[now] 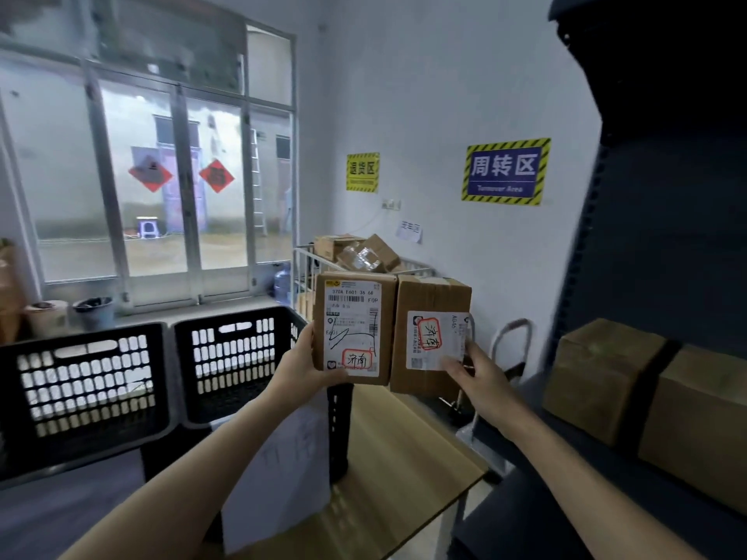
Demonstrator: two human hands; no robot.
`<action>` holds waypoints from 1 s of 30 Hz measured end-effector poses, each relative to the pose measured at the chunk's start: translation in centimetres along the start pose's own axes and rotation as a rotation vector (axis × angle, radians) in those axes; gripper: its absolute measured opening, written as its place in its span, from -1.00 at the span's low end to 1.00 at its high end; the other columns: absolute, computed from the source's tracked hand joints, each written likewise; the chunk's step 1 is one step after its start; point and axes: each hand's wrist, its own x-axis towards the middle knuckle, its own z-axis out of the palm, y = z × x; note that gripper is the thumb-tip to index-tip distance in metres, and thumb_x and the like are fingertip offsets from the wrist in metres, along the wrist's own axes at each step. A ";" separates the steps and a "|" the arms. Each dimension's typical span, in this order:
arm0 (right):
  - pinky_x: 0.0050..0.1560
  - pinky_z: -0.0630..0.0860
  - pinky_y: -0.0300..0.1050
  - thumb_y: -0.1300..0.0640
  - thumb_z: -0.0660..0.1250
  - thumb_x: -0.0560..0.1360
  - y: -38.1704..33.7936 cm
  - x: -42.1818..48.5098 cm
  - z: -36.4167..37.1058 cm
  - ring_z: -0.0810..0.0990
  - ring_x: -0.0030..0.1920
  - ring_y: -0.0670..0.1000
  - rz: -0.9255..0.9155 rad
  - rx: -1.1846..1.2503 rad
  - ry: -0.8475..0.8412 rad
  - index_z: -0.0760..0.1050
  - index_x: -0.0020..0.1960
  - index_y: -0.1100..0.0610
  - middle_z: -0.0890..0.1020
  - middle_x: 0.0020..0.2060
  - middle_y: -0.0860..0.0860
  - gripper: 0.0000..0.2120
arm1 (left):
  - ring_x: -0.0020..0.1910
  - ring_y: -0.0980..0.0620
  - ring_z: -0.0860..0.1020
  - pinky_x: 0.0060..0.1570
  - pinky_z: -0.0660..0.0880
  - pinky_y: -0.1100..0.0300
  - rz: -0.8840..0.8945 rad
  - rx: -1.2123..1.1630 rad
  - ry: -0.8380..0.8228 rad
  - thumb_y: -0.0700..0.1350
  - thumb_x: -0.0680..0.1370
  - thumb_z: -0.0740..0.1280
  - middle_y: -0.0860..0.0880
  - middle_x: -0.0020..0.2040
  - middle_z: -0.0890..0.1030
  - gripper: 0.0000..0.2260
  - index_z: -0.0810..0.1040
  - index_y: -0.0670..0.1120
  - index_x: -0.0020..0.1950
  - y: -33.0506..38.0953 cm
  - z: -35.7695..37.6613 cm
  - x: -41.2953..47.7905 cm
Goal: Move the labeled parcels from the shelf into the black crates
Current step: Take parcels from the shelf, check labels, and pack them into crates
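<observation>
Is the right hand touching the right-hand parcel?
Touching. The head view shows the right hand gripping the right-hand parcel, its thumb pressed flat on the parcel's white label.

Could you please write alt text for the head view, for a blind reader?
The left hand holds up one labeled parcel, the right hand another parcel beside it. Two black crates stand at left; boxes sit on the shelf at right.
</observation>
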 end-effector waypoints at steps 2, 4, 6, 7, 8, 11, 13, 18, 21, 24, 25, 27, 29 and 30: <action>-0.19 0.44 -0.50 0.03 0.20 0.57 -0.6 1.5 1.8 0.47 -0.01 -0.33 -0.018 0.044 -0.025 0.37 0.16 -0.22 0.50 -0.01 -0.34 -0.79 | -0.06 0.23 0.57 -0.18 0.54 0.39 0.000 0.002 0.025 -0.25 0.33 0.52 0.19 -0.02 0.54 -0.35 0.31 0.00 0.32 -0.7 -1.8 0.8; -0.18 0.44 -0.50 0.03 0.20 0.57 -1.0 3.4 3.6 0.47 0.00 -0.32 -0.029 0.056 -0.045 0.36 0.27 -0.14 0.52 0.04 -0.27 -0.72 | -0.05 0.24 0.56 -0.28 0.50 0.45 0.001 0.011 0.038 -0.23 0.33 0.53 0.23 -0.03 0.53 -0.35 0.30 0.03 0.31 -1.5 -3.7 1.6; -0.03 0.43 -0.39 0.05 0.20 0.57 -1.2 5.5 5.5 0.48 0.10 -0.19 -0.042 0.052 -0.057 0.35 0.32 -0.07 0.54 0.10 -0.17 -0.68 | -0.03 0.20 0.56 -0.27 0.50 0.44 -0.002 0.027 0.048 -0.22 0.33 0.52 0.21 -0.01 0.53 -0.33 0.28 0.02 0.34 -2.6 -5.4 2.6; -0.04 0.43 -0.39 0.07 0.21 0.57 -1.4 6.5 6.5 0.48 0.11 -0.18 -0.053 0.052 -0.066 0.36 0.29 -0.09 0.55 0.09 -0.17 -0.70 | -0.04 0.21 0.55 -0.25 0.49 0.43 -0.009 0.042 0.056 -0.21 0.34 0.52 0.19 0.00 0.53 -0.31 0.27 0.01 0.37 -3.3 -6.4 3.1; -0.09 0.44 -0.42 0.07 0.21 0.56 -1.6 7.4 7.5 0.48 0.08 -0.22 -0.065 0.056 -0.077 0.37 0.24 -0.14 0.54 0.06 -0.22 -0.73 | -0.06 0.23 0.55 -0.23 0.47 0.43 -0.019 0.057 0.064 -0.20 0.34 0.52 0.19 -0.01 0.53 -0.30 0.26 0.00 0.38 -3.9 -7.2 3.5; 0.01 0.39 -0.36 0.05 0.20 0.57 -1.8 10.0 10.8 0.47 0.07 -0.21 -0.071 0.069 -0.106 0.34 0.27 -0.15 0.52 0.04 -0.24 -0.71 | -0.09 0.30 0.52 -0.20 0.44 0.44 -0.041 0.082 0.089 -0.19 0.35 0.52 0.21 -0.04 0.52 -0.30 0.25 -0.01 0.39 -6.1 -9.9 4.8; 0.11 0.37 -0.20 0.04 0.20 0.57 -1.8 11.7 13.0 0.46 0.12 -0.12 -0.063 0.065 -0.120 0.33 0.31 -0.10 0.52 0.05 -0.20 -0.68 | -0.09 0.30 0.52 -0.16 0.46 0.41 -0.063 0.088 0.103 -0.19 0.35 0.52 0.21 -0.04 0.53 -0.30 0.26 -0.02 0.39 -7.7 -11.5 5.5; 0.08 0.42 -0.19 0.01 0.20 0.56 -2.0 15.4 17.9 0.50 0.07 -0.13 -0.063 0.090 -0.187 0.28 0.35 -0.12 0.52 0.04 -0.20 -0.64 | -0.11 0.33 0.53 -0.18 0.45 0.45 -0.115 0.099 0.144 -0.17 0.34 0.53 0.26 -0.05 0.53 -0.34 0.29 0.01 0.35 -11.4 -15.1 7.1; 0.10 0.44 -0.19 0.02 0.20 0.56 -1.7 17.8 20.4 0.51 0.11 -0.09 -0.041 0.132 -0.200 0.27 0.39 -0.04 0.53 0.09 -0.10 -0.60 | -0.09 0.29 0.53 -0.02 0.50 0.30 -0.152 0.118 0.166 -0.16 0.34 0.54 0.21 -0.03 0.54 -0.30 0.27 -0.02 0.38 -13.4 -16.6 8.0; 0.00 0.51 -0.26 0.04 0.17 0.58 -1.3 20.5 22.5 0.54 0.08 -0.11 0.001 0.186 -0.242 0.28 0.39 0.00 0.56 0.08 -0.08 -0.61 | -0.04 0.22 0.55 0.07 0.52 0.18 -0.187 0.111 0.173 -0.14 0.33 0.55 0.13 0.02 0.56 -0.22 0.21 -0.02 0.43 -15.1 -17.6 9.0; -0.09 0.52 -0.31 0.04 0.16 0.59 -1.1 21.3 23.2 0.54 0.05 -0.15 0.016 0.186 -0.251 0.30 0.38 0.00 0.56 0.05 -0.12 -0.64 | -0.01 0.18 0.56 0.11 0.53 0.14 -0.202 0.105 0.172 -0.13 0.32 0.55 0.10 0.05 0.56 -0.20 0.19 -0.02 0.45 -15.7 -17.7 9.3; -0.20 0.49 -0.37 0.04 0.14 0.60 -0.5 23.1 24.4 0.54 0.00 -0.20 0.036 0.170 -0.255 0.32 0.35 -0.02 0.56 -0.01 -0.18 -0.68 | 0.04 0.11 0.56 0.17 0.52 0.08 -0.244 0.103 0.166 -0.10 0.32 0.55 0.06 0.09 0.57 -0.17 0.16 -0.02 0.46 -16.8 -17.8 10.1; -0.15 0.45 -0.37 0.03 0.12 0.60 0.3 24.9 25.5 0.53 0.00 -0.20 0.043 0.146 -0.244 0.33 0.34 -0.01 0.56 -0.03 -0.20 -0.69 | 0.04 0.10 0.56 0.17 0.51 0.09 -0.296 0.106 0.155 -0.08 0.32 0.55 0.05 0.11 0.57 -0.17 0.16 -0.01 0.46 -17.9 -17.7 11.1; -0.09 0.45 -0.31 0.02 0.11 0.61 0.8 25.8 26.1 0.53 0.02 -0.15 0.047 0.128 -0.236 0.34 0.34 -0.01 0.56 -0.02 -0.17 -0.68 | 0.05 0.09 0.56 0.18 0.51 0.09 -0.325 0.108 0.150 -0.07 0.32 0.55 0.04 0.12 0.57 -0.18 0.16 -0.01 0.45 -18.5 -17.6 11.7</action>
